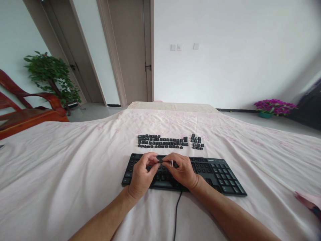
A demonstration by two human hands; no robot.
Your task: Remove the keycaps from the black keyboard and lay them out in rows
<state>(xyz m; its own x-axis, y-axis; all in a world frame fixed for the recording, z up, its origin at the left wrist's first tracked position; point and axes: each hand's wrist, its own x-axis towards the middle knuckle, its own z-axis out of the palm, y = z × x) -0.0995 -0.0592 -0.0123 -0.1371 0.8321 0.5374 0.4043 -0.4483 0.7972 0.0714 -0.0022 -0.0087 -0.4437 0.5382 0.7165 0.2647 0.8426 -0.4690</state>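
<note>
A black keyboard [209, 174] lies on the cloth in front of me, with many of its key positions bare and the number pad keys still on. Over its upper middle, my left hand [144, 169] is closed in a pinch on a small dark keycap [160, 161]. My right hand [182, 168] meets it there, thumb and forefinger pinched together at the same keycap. Two thin pale wires, like those of a keycap puller [172, 163], show between the right hand's fingers; its handle is hidden.
Behind the keyboard, loose black keycaps [164, 143] lie in rows, with a smaller group [197, 142] to their right. A black cable [177, 211] runs toward me over the pale pink cloth [82, 174]. A wooden chair [37, 112] stands at left.
</note>
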